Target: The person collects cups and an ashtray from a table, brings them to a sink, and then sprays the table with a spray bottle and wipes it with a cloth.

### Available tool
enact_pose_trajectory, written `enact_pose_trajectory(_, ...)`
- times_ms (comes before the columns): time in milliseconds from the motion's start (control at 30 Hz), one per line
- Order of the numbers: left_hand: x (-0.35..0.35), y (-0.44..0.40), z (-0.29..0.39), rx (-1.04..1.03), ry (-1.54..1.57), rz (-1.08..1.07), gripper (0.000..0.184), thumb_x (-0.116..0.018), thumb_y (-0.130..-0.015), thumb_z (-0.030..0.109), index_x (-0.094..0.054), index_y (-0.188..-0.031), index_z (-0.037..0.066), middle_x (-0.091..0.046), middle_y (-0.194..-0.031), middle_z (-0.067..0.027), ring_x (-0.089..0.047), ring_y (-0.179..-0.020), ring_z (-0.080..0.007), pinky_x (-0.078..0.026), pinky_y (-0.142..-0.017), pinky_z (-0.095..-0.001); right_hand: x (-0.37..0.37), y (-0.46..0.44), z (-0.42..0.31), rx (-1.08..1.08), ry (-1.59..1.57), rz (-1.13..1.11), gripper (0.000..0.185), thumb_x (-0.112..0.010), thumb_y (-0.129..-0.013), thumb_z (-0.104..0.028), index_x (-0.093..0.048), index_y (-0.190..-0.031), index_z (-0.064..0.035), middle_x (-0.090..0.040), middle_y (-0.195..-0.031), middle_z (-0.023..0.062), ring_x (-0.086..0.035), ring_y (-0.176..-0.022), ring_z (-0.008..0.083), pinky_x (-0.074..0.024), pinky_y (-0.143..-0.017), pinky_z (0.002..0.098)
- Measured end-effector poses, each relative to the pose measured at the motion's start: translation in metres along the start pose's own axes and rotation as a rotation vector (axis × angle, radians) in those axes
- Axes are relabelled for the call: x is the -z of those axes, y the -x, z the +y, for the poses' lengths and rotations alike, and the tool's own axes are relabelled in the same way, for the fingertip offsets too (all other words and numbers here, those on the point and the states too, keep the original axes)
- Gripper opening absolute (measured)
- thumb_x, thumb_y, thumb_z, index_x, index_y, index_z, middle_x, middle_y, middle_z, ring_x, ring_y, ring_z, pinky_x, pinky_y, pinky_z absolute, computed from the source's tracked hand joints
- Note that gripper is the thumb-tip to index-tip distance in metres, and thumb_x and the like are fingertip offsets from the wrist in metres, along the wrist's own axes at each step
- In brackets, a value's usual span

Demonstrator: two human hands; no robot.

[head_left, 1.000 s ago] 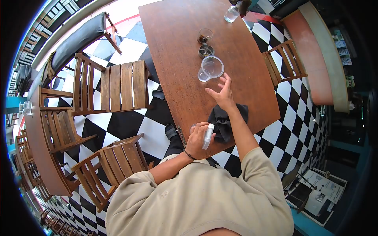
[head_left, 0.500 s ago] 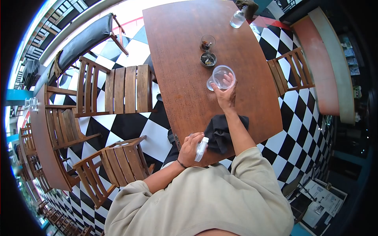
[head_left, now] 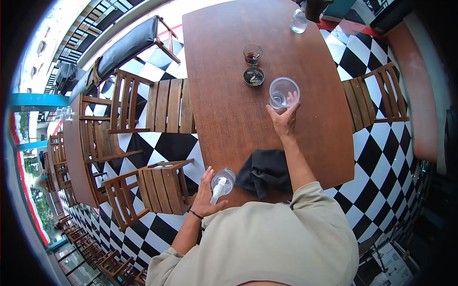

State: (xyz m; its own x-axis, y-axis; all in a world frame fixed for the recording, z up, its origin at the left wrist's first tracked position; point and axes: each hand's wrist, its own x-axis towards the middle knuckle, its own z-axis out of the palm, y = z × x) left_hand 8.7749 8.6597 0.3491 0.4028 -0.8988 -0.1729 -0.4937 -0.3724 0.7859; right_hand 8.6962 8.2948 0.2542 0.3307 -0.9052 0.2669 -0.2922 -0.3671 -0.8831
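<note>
My right hand [head_left: 285, 120] is around the lower side of a clear plastic cup [head_left: 276, 82] over the table, thumb on one side and fingers on the other. My left hand [head_left: 205, 194] lies beside a clear spray bottle [head_left: 229, 176] with a white trigger head, at the table's near edge. Its fingers are stretched out and apart, with no grip on the bottle. A crumpled black cloth [head_left: 264, 172] rests between my two arms. Beyond the cup stand an ashtray [head_left: 254, 76] with cigarette butts and a glass [head_left: 253, 53] with dark liquid in the bottom.
The brown wooden table [head_left: 229, 114] stretches away from me. At its far right corner stands a clear bottle [head_left: 299, 21], beside a dark object. Slatted wooden chairs [head_left: 169, 106] line the left, another chair [head_left: 377, 95] the right. The floor is black-and-white checked.
My left hand has opened and come off the spray bottle, which now stands upright. My right hand still has the plastic cup, now turned more upright. The view has shifted slightly.
</note>
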Motion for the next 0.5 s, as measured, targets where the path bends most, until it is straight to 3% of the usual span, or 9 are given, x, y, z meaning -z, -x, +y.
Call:
enact_pose_trajectory(33,0.014,0.006,-0.014,0.082,-0.1,-0.15,0.119,-0.084,-0.06,0.021,-0.013,-0.156,0.01,-0.021,-0.158,-0.0209,-0.036,-0.14,-0.0377,-0.032,-0.117,-0.0463,0.001,0.0,0.002,0.014,-0.016,0.001,0.098,-0.085,-0.074,-0.021,-0.021,-0.145,0.0018,-0.04,-0.138,0.0289,-0.048,-0.126,0.0433,-0.0419,-0.105,0.0505)
enact_pose_trajectory(67,0.036,0.003,-0.016,0.242,-0.104,-0.291,0.122,-0.084,-0.058,0.02,-0.012,-0.156,0.01,-0.022,-0.156,-0.022,-0.036,-0.139,-0.0399,-0.03,-0.117,-0.0468,0.004,0.001,0.005,0.027,-0.03,0.003,0.099,-0.086,-0.074,-0.022,-0.021,-0.145,0.0016,-0.04,-0.138,0.0289,-0.048,-0.125,0.0437,-0.0417,-0.105,0.0511)
enact_pose_trajectory(100,0.061,-0.006,-0.008,0.432,0.107,-0.239,0.119,-0.083,-0.059,0.019,-0.012,-0.155,0.006,-0.025,-0.153,-0.0233,-0.034,-0.14,-0.0406,-0.031,-0.117,-0.0463,0.005,-0.001,0.006,0.039,-0.044,0.007,0.1,-0.086,-0.074,-0.023,-0.021,-0.146,0.0014,-0.039,-0.138,0.029,-0.048,-0.125,0.044,-0.0416,-0.105,0.0516)
enact_pose_trajectory(133,0.077,-0.008,-0.039,0.238,-0.117,-0.067,0.112,-0.081,-0.062,0.02,-0.018,-0.153,0.004,-0.029,-0.15,-0.0251,-0.034,-0.139,-0.0408,-0.031,-0.117,-0.0464,0.007,-0.005,0.007,0.056,-0.05,0.006,0.099,-0.086,-0.074,-0.024,-0.022,-0.145,0.0008,-0.041,-0.137,0.0291,-0.049,-0.124,0.0441,-0.0423,-0.104,0.0514)
enact_pose_trajectory(167,0.098,-0.027,-0.023,0.225,-0.503,0.055,0.104,-0.081,-0.066,0.022,-0.024,-0.151,0.003,-0.032,-0.148,-0.0242,-0.036,-0.138,-0.0402,-0.031,-0.116,-0.0464,0.009,-0.01,0.003,0.074,-0.055,0.006,0.098,-0.086,-0.074,-0.024,-0.023,-0.144,0.0001,-0.042,-0.136,0.0291,-0.05,-0.124,0.0442,-0.043,-0.104,0.0512)
enact_pose_trajectory(200,0.114,-0.056,-0.01,0.19,-0.565,0.168,0.098,-0.081,-0.07,0.024,-0.027,-0.15,0.003,-0.031,-0.151,-0.0235,-0.036,-0.138,-0.0397,-0.033,-0.113,-0.0479,0.01,-0.015,0.001,0.091,-0.06,0.008,0.097,-0.087,-0.074,-0.025,-0.024,-0.143,-0.0006,-0.044,-0.135,0.0292,-0.051,-0.123,0.0442,-0.0438,-0.103,0.051)
enact_pose_trajectory(300,0.127,-0.164,0.022,0.078,-0.381,0.344,0.087,-0.079,-0.08,0.035,-0.033,-0.146,0.004,-0.048,-0.139,-0.0193,-0.05,-0.126,-0.0344,-0.038,-0.109,-0.0472,0.01,-0.027,-0.004,0.08,-0.142,-0.094,0.089,-0.087,-0.077,-0.024,-0.03,-0.141,-0.0023,-0.047,-0.137,0.0219,-0.05,-0.128,0.0329,-0.0433,-0.107,0.0422)
enact_pose_trajectory(367,0.109,-0.246,0.039,0.084,-0.157,0.31,0.091,-0.079,-0.08,0.043,-0.031,-0.146,0.003,-0.047,-0.141,-0.0205,-0.048,-0.13,-0.0356,-0.036,-0.111,-0.048,0.01,-0.028,-0.005,0.075,-0.119,-0.055,0.083,-0.087,-0.077,-0.025,-0.035,-0.137,-0.003,-0.05,-0.134,0.02,-0.051,-0.127,0.0312,-0.0448,-0.105,0.0412)
enact_pose_trajectory(500,0.036,-0.386,0.043,0.229,-0.378,0.258,0.115,-0.081,-0.074,0.056,-0.017,-0.15,-0.002,-0.039,-0.147,-0.0267,-0.039,-0.138,-0.0402,-0.034,-0.113,-0.0492,0.039,-0.019,-0.01,0.05,-0.204,0.013,0.086,-0.087,-0.077,-0.026,-0.035,-0.14,0.0009,-0.052,-0.133,0.0189,-0.054,-0.125,0.0296,-0.0432,-0.107,0.0408)
